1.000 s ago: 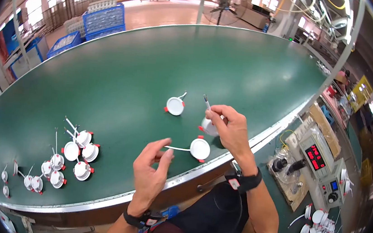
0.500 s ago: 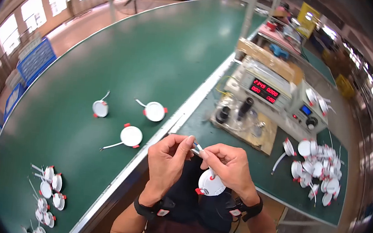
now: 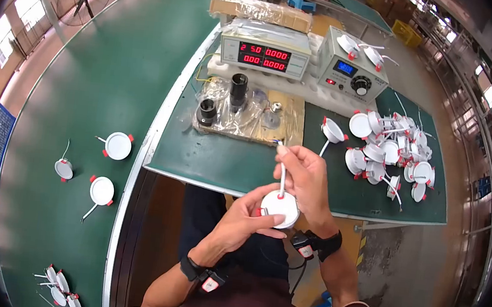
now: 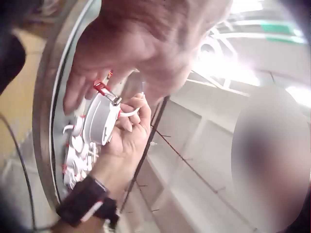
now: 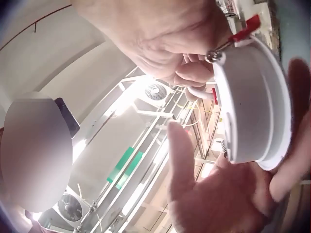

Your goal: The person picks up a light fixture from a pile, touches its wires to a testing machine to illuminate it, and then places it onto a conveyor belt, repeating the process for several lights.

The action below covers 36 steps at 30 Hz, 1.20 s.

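Fingers of our left hand curl round the rim of the white downlight, held in the air just off the near edge of the tabletop, while our right hand pinches its thin lead upright. We judge the lamp light and its plastic shell stiff and smooth, so the rim is the safest place to hold. The red spring clips and the limp lead look easiest to bend or strain.

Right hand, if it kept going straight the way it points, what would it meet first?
Likely the tan board with black sockets, just beyond the wire the right hand pinches, though depth is unclear.
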### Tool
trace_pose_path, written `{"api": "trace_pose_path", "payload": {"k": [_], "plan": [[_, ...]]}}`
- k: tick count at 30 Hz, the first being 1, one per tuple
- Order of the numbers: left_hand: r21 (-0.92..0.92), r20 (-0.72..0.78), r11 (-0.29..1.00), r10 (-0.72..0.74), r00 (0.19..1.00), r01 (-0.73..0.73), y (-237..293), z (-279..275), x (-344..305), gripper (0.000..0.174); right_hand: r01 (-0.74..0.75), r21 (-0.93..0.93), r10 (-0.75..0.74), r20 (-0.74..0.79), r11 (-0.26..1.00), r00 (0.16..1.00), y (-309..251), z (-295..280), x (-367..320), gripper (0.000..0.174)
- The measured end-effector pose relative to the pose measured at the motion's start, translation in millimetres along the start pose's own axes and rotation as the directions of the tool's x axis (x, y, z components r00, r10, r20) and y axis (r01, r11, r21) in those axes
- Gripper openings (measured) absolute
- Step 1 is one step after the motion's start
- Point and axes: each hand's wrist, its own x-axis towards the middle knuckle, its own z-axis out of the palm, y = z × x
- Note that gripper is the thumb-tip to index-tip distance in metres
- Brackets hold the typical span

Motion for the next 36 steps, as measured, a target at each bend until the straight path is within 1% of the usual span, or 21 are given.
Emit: {"api": "trace_pose_path", "payload": {"k": [3, 4, 7, 8, 11, 12, 15, 16, 19, 20, 21, 23, 26, 29, 30, 36], "plan": [[-0.018, 0.04, 0.996, -0.092, 0.995, 0.093, 1, -7, 20, 0.066, -0.057, -0.098, 0.054, -0.033, 0.994, 0.998, 0, -15, 17, 0.023], [-0.006, 0.045, 0.994, -0.108, 0.993, 0.108, 3, -7, 27, 0.061, -0.057, -0.139, 0.053, -0.038, 0.989, 0.998, 1, -20, 25, 0.024], [-0.083, 0.065, 0.987, -0.136, 0.989, 0.141, 6, -6, 52, 0.053, 0.014, -0.286, -0.017, -0.01, 0.958, 1.0, 12, -28, 52, 0.025], [-0.108, 0.075, 0.985, -0.126, 0.989, 0.134, 11, -3, 59, 0.047, 0.008, -0.341, -0.018, -0.026, 0.94, 0.999, 10, -29, 61, 0.026], [-0.094, 0.068, 0.981, -0.166, 0.984, 0.172, 21, -11, 81, 0.043, 0.051, -0.474, -0.075, -0.032, 0.879, 0.997, 19, -40, 93, 0.027], [-0.09, 0.06, 0.98, -0.173, 0.983, 0.178, 26, -12, 86, 0.041, 0.087, -0.537, -0.1, 0.004, 0.839, 0.995, 20, -43, 101, 0.027], [-0.076, 0.061, 0.981, -0.176, 0.982, 0.18, 37, -17, 103, 0.041, 0.071, -0.549, -0.077, 0.013, 0.833, 0.997, 18, -45, 120, 0.028], [-0.07, 0.059, 0.983, -0.164, 0.985, 0.168, 39, -20, 108, 0.04, 0.087, -0.61, -0.082, 0.036, 0.787, 0.996, 14, -45, 124, 0.026], [-0.086, 0.067, 0.983, -0.159, 0.985, 0.164, 47, -22, 114, 0.039, 0.077, -0.619, -0.054, 0.056, 0.782, 0.997, 13, -47, 136, 0.024], [-0.091, 0.062, 0.979, -0.175, 0.983, 0.18, 51, -21, 113, 0.04, 0.072, -0.595, -0.049, 0.055, 0.8, 0.997, 11, -45, 135, 0.023], [-0.137, 0.107, 0.983, -0.111, 0.988, 0.125, 45, -25, 118, 0.041, 0.064, -0.571, -0.042, 0.053, 0.818, 0.998, 8, -41, 132, 0.023], [-0.157, 0.094, 0.974, -0.148, 0.985, 0.161, 46, -24, 117, 0.042, 0.052, -0.55, -0.031, 0.047, 0.833, 0.998, 7, -39, 130, 0.023], [-0.183, 0.121, 0.973, -0.117, 0.986, 0.138, 39, -28, 122, 0.041, 0.049, -0.567, -0.036, 0.035, 0.822, 0.999, 9, -41, 133, 0.024], [-0.14, 0.036, 0.973, -0.181, 0.983, 0.184, 40, -26, 120, 0.041, 0.06, -0.594, -0.054, 0.028, 0.802, 0.998, 15, -46, 136, 0.024], [-0.132, 0.006, 0.976, -0.176, 0.984, 0.175, 39, -24, 121, 0.04, 0.067, -0.599, -0.062, 0.029, 0.798, 0.998, 17, -47, 137, 0.024], [-0.115, 0.001, 0.975, -0.191, 0.982, 0.19, 36, -24, 125, 0.037, 0.064, -0.609, -0.087, -0.008, 0.79, 0.996, 21, -46, 138, 0.024]]}}
